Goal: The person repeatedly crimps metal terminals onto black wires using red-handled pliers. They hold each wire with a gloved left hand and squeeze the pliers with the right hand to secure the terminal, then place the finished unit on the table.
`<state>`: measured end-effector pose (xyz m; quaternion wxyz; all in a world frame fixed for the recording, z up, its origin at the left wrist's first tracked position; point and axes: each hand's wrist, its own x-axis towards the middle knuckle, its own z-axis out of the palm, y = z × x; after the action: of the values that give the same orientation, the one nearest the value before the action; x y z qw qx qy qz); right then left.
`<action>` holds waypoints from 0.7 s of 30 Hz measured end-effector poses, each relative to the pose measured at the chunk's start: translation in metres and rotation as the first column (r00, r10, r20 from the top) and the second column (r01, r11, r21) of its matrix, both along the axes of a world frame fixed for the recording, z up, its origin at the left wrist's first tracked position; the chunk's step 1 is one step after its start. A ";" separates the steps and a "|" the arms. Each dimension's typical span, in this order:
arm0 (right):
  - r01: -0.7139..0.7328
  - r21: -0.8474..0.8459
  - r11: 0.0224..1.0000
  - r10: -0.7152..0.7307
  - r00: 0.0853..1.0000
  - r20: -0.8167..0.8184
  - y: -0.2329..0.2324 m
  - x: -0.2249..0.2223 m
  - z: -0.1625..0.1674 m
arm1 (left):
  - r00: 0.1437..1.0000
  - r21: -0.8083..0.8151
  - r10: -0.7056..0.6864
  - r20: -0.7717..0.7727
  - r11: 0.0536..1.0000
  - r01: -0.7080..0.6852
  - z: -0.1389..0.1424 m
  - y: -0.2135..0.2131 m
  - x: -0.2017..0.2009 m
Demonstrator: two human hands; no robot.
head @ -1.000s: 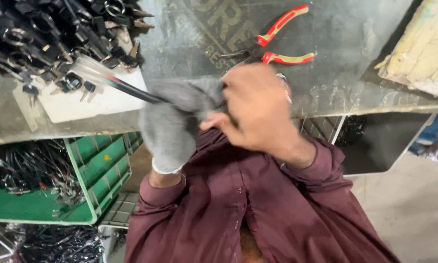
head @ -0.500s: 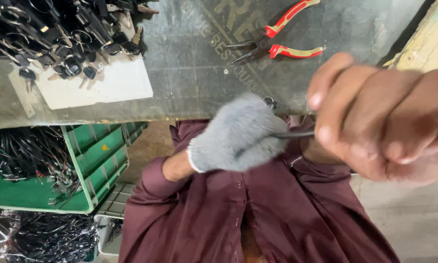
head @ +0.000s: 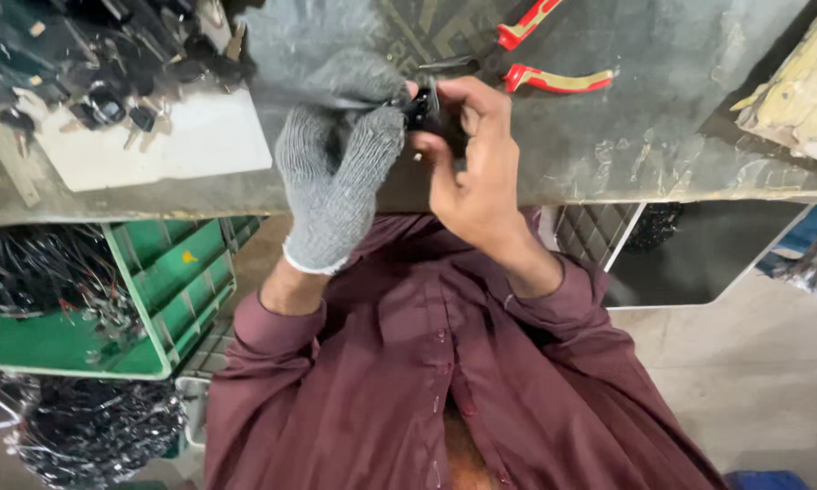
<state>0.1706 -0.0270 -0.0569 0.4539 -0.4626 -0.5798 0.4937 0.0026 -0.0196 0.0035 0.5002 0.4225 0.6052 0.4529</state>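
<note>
Both hands pinch a small black part [head: 420, 107] over the desk's [head: 663, 136] near edge: gloved left hand [head: 340, 154] steadies, bare right hand [head: 472, 154] works it. Fitting step, prob.; needs firm, aligned push.

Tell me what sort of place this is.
Probably a small workshop for assembly by hand: a worn grey metal bench, red-handled pliers lying on it, a heap of small black parts, and green plastic crates of dark wire pieces below.
</note>
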 end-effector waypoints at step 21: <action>-0.225 0.021 0.974 0.215 0.950 0.226 0.003 0.024 0.022 | 0.880 0.191 -0.324 -0.346 0.894 0.405 0.008 0.003 -0.023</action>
<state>0.1948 -0.0236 -0.0353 0.3390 -0.4367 -0.6862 0.4728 -0.0205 -0.0161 0.0113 0.4182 0.6556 0.5197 0.3539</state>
